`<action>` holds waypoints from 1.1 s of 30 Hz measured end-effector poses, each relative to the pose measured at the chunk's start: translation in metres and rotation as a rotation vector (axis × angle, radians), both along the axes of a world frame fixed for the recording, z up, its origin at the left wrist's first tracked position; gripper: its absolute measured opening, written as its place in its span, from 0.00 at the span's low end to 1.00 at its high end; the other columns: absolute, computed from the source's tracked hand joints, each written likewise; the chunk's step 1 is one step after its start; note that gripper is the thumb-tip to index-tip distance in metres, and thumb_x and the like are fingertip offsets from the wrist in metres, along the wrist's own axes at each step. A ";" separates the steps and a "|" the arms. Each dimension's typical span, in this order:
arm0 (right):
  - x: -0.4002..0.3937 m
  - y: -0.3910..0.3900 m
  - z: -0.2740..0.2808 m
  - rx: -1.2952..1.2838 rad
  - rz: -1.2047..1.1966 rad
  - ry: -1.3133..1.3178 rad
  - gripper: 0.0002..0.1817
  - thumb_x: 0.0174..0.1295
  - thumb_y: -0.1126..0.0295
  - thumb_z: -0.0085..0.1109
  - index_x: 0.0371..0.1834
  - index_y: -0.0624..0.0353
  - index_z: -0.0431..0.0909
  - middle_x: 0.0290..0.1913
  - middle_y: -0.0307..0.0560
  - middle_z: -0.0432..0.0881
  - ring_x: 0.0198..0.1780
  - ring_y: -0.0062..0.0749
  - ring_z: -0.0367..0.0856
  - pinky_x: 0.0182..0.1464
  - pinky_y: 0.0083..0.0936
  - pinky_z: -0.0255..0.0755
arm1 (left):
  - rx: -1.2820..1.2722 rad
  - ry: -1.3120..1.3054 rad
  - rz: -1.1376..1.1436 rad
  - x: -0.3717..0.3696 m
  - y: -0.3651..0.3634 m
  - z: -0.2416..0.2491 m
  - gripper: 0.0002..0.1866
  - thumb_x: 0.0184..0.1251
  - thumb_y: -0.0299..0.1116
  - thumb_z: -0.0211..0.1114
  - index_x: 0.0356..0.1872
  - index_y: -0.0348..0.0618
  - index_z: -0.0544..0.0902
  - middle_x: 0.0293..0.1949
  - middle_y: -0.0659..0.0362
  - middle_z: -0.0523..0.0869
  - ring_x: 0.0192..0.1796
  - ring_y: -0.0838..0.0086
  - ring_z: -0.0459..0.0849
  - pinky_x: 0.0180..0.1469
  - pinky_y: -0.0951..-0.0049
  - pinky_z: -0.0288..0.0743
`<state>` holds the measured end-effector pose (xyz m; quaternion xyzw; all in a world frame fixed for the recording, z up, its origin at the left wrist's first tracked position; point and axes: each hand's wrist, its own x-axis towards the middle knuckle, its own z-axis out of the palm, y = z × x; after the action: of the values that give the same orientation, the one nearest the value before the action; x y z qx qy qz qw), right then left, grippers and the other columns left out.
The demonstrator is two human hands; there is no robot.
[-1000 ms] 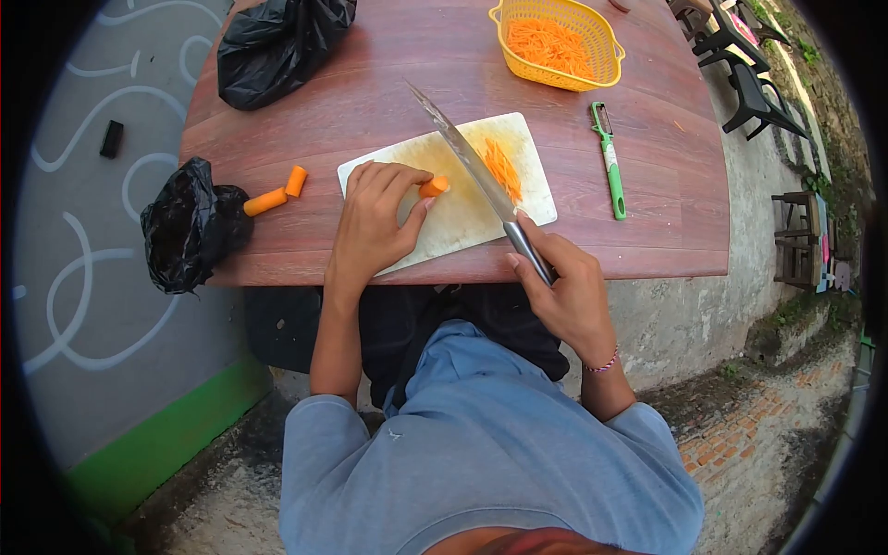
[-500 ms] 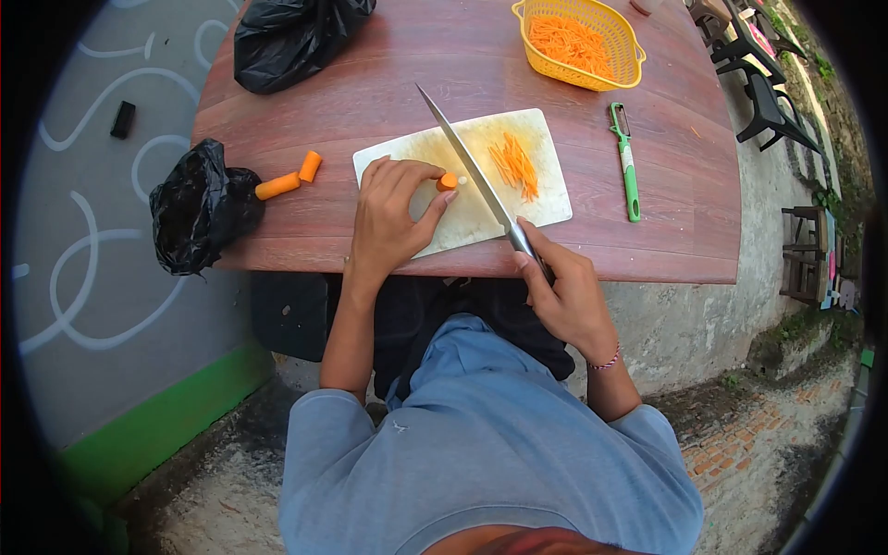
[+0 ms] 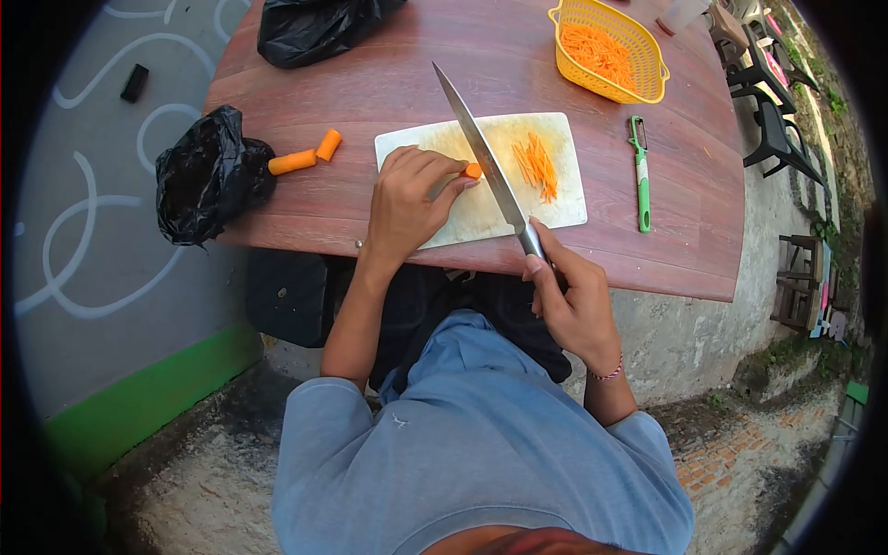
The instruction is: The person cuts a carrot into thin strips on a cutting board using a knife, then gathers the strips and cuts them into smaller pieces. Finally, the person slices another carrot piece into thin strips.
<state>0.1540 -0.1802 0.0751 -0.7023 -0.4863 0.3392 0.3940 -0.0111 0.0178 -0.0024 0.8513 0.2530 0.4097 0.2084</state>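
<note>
My left hand (image 3: 407,201) is closed on a short piece of carrot (image 3: 473,171), held between thumb and fingers over the white cutting board (image 3: 481,217). Most of that piece is covered by my fingers. In my right hand (image 3: 575,294) is a large kitchen knife (image 3: 488,159) gripped by its handle, its blade slanting up and to the left, close beside the carrot's cut end. Thin carrot strips (image 3: 536,168) lie in a pile on the board, right of the blade.
Two carrot pieces (image 3: 292,162) lie by an open black plastic bag (image 3: 208,176) at the left. Another black bag (image 3: 319,32) sits at the back. A yellow basket (image 3: 659,85) holds shredded carrot; a green-handled peeler (image 3: 643,190) lies right of the board. Plastic chairs (image 3: 775,139) stand beyond.
The view has shifted slightly, so the table's contents appear farther right. The knife blade now stands close to the carrot's end; the small pale bit seen beside the carrot no longer shows.
</note>
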 end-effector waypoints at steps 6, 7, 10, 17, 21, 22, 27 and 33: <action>-0.007 -0.001 0.014 -0.138 -0.034 0.077 0.25 0.80 0.73 0.63 0.77 0.68 0.77 0.33 0.57 0.86 0.34 0.37 0.88 0.43 0.33 0.80 | 0.011 -0.009 0.014 -0.001 -0.002 0.002 0.10 0.64 0.34 0.82 0.39 0.40 0.92 0.40 0.54 0.95 0.44 0.57 0.91 0.58 0.55 0.79; -0.008 -0.001 0.015 -0.168 -0.041 0.092 0.25 0.80 0.73 0.63 0.77 0.68 0.77 0.33 0.58 0.86 0.35 0.39 0.88 0.44 0.33 0.81 | 0.002 -0.005 0.012 -0.001 -0.002 0.002 0.10 0.64 0.34 0.82 0.39 0.40 0.92 0.39 0.54 0.94 0.44 0.57 0.91 0.58 0.55 0.79; -0.011 -0.004 0.001 -0.045 -0.011 0.012 0.25 0.80 0.72 0.62 0.77 0.68 0.77 0.36 0.60 0.87 0.36 0.45 0.89 0.45 0.35 0.81 | -0.003 0.015 0.014 -0.001 -0.002 0.002 0.09 0.64 0.33 0.82 0.39 0.40 0.92 0.39 0.54 0.94 0.45 0.57 0.91 0.58 0.55 0.79; -0.023 -0.007 0.002 0.031 -0.005 -0.141 0.23 0.79 0.73 0.63 0.75 0.68 0.79 0.43 0.66 0.89 0.41 0.56 0.92 0.48 0.39 0.83 | 0.037 0.038 0.008 -0.001 -0.004 0.005 0.10 0.62 0.28 0.82 0.41 0.39 0.91 0.41 0.54 0.94 0.47 0.57 0.92 0.56 0.57 0.80; -0.024 -0.008 0.004 -0.002 -0.011 -0.135 0.23 0.79 0.73 0.63 0.74 0.69 0.79 0.45 0.67 0.89 0.43 0.58 0.92 0.48 0.40 0.83 | 0.023 0.043 0.014 -0.001 -0.004 0.003 0.08 0.65 0.32 0.80 0.41 0.41 0.91 0.41 0.54 0.93 0.47 0.57 0.90 0.58 0.55 0.78; -0.024 -0.008 0.004 -0.030 -0.014 -0.119 0.23 0.79 0.73 0.63 0.74 0.69 0.79 0.45 0.67 0.89 0.44 0.59 0.92 0.48 0.40 0.84 | 0.032 0.045 0.015 -0.001 -0.003 0.003 0.09 0.65 0.32 0.80 0.41 0.41 0.91 0.41 0.54 0.93 0.47 0.57 0.90 0.58 0.55 0.78; -0.025 -0.007 -0.005 0.098 0.000 -0.225 0.24 0.79 0.74 0.63 0.75 0.67 0.78 0.40 0.60 0.88 0.38 0.47 0.89 0.45 0.36 0.82 | 0.029 0.052 0.012 -0.001 -0.003 0.004 0.09 0.65 0.31 0.80 0.41 0.40 0.91 0.41 0.55 0.93 0.47 0.57 0.90 0.58 0.55 0.79; -0.030 -0.005 -0.008 0.140 -0.008 -0.278 0.24 0.79 0.75 0.63 0.76 0.67 0.78 0.40 0.60 0.89 0.38 0.44 0.90 0.47 0.34 0.82 | 0.012 0.019 0.006 -0.001 -0.003 0.000 0.08 0.63 0.29 0.80 0.40 0.40 0.92 0.38 0.56 0.92 0.45 0.59 0.90 0.55 0.57 0.78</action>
<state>0.1242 -0.1856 0.0672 -0.7154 -0.5557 0.2023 0.3721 -0.0123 0.0150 -0.0021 0.8557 0.2549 0.4038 0.1995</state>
